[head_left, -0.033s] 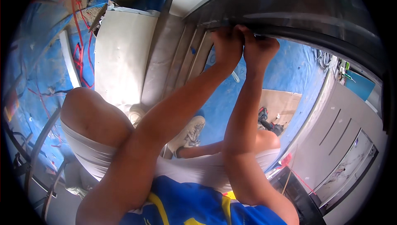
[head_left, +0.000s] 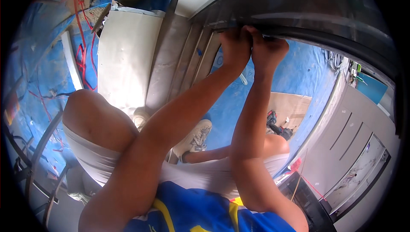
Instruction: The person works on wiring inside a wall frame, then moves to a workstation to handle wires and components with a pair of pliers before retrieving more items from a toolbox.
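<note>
A dark, glossy panel stretches across the upper right, with a black strip along its lower edge. Both my arms reach up to this edge. My left hand is closed at the strip, its fingertips hidden against it. Right beside it, my right hand has its fingers folded at the same strip, one finger or thumb pointing toward the left hand. Whether a small part lies between the fingers cannot be made out.
Blue sheeting covers the floor. A cordless power tool lies by a piece of cardboard near my right knee. At left stand a pale board and red straps. Grey cabinet fronts rise at right.
</note>
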